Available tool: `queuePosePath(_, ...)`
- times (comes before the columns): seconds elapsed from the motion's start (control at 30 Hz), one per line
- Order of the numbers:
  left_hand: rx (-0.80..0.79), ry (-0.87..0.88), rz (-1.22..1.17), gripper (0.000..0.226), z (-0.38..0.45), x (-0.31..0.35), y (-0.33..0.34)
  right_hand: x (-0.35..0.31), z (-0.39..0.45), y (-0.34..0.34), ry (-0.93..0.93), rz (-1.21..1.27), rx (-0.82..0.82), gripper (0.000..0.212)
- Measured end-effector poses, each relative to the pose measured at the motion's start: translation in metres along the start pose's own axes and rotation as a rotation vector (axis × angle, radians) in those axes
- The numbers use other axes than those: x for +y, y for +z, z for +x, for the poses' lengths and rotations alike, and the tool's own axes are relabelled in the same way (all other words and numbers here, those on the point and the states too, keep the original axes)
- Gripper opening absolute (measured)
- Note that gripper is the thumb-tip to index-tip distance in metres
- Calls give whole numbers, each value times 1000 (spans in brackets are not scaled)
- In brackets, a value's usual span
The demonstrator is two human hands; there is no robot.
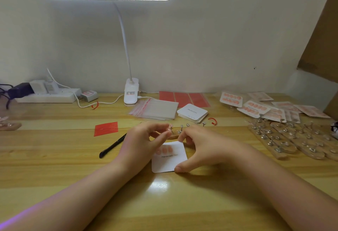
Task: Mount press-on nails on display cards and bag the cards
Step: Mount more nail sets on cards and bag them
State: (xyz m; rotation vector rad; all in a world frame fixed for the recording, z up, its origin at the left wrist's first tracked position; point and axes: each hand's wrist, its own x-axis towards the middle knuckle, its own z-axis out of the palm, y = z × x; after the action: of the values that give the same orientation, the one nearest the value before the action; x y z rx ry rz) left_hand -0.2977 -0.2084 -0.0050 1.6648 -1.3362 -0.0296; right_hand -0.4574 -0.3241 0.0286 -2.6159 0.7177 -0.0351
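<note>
Just behind the display card (170, 159) on the wooden desk (54, 157), our left hand (144, 139) pinches a pink press-on nail (169, 127); our right hand (197, 146) pinches the card's edge. Beyond the card we see clear zip bags (155, 109), none visibly filled, and right of it bagged cards (285, 110).

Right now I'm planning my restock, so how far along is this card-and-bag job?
Done: filled cards lie at the right, some seemingly bagged. In hand: the left hand pinches a pink nail above the current card, which carries three nails; the right hand steadies that card. Left: the rest of this card, the blank cards and empty bags.
</note>
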Motion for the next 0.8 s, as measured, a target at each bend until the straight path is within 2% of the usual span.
queuePosePath(0.17,33,-5,145,28,1,-1,1,-1,0,9,-59,39,153,71)
queuePosePath(0.37,87,50,143,24,4,-5,-2,-8,1,17,-77,168,244,76)
queuePosePath(0.4,108,93,154,26,4,-5,-3,-11,1,19,-75,282,247,77)
queuePosePath(0.47,172,157,157,28,7,-6,-7,-18,1,21,-57,674,237,75)
queuePosePath(0.53,236,138,77,28,13,-5,-13,-24,4,20,-28,1026,240,60)
queuePosePath(0.63,274,49,-90,26,19,0,-19,-33,3,14,-18,1202,272,21)
queuePosePath(0.8,286,71,-204,23,22,19,-28,-42,-5,-1,-26,1398,266,10)
